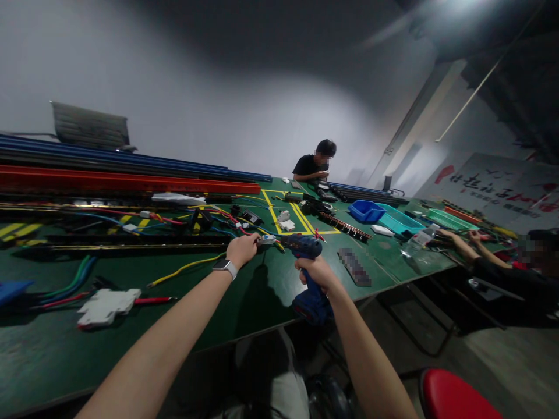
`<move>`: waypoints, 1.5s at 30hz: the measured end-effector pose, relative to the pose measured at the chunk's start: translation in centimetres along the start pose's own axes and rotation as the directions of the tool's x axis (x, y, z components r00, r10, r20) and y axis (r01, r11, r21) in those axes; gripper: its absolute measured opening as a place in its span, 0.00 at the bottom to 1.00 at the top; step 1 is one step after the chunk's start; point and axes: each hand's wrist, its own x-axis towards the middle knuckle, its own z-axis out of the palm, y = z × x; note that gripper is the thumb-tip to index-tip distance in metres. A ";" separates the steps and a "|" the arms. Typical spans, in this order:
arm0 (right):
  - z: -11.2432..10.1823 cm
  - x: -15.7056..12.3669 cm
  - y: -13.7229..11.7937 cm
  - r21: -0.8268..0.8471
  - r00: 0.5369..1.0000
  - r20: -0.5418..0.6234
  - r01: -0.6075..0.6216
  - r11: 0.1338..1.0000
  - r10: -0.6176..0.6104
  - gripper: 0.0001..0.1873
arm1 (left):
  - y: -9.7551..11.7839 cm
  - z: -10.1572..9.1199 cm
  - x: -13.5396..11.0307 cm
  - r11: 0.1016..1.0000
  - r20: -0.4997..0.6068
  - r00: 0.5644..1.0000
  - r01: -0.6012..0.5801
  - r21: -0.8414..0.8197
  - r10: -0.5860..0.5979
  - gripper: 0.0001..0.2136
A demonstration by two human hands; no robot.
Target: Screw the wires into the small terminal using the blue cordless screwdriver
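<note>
My right hand (318,272) is wrapped round the grip of a blue cordless drill (307,247), its battery base hanging by the table's front edge. The drill's nose points left at a small white-and-blue part (267,239). My left hand (243,250), with a watch on its wrist, is closed on that part; its exact kind is too small to tell. Behind the left hand lies a long black rail (144,245). A yellow cable (187,269) runs across the green table (262,297) beside the wrist.
White modules (109,305) with coloured cables lie at left. Orange trunking (131,178) runs along the back. At right are a phone-like slab (354,267), a blue bin (365,210), a teal bin (399,220) and a plastic bottle (419,240). Two other people work at the table.
</note>
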 end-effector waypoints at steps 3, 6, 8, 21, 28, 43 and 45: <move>0.0 -0.1 -0.1 0.000 1.000 0.016 0.011 1.000 -0.011 0.07 | 0.2 0.0 -0.1 1.000 0.001 1.000 0.017 0.002 -0.017 0.18; -0.1 0.0 0.0 0.001 0.999 0.021 0.029 1.000 -0.029 0.08 | 0.2 0.0 -0.1 1.000 -0.010 1.000 0.006 0.005 -0.006 0.17; -0.2 0.1 0.2 0.001 0.999 0.016 0.040 0.999 -0.040 0.08 | 0.3 -0.1 -0.1 1.000 -0.011 1.000 0.001 0.010 -0.001 0.17; -0.3 -0.3 0.2 -0.014 0.997 0.006 0.080 0.997 -0.080 0.07 | 0.8 -0.3 -0.1 1.000 0.017 0.999 0.027 0.011 -0.027 0.16; -0.3 -0.5 -0.1 -0.022 0.996 0.004 0.088 0.996 -0.088 0.07 | 1.0 -0.3 -0.2 0.999 0.010 1.000 0.024 0.030 -0.025 0.16; -0.6 -0.8 -0.2 -0.035 0.998 0.004 0.061 0.998 -0.061 0.07 | 1.5 -0.9 -0.4 0.998 0.034 0.999 0.037 0.043 -0.038 0.16; -0.6 -0.8 -0.2 -0.031 0.997 0.009 0.075 0.997 -0.075 0.07 | 1.5 -1.0 -0.4 0.998 0.045 0.998 0.041 0.047 -0.043 0.16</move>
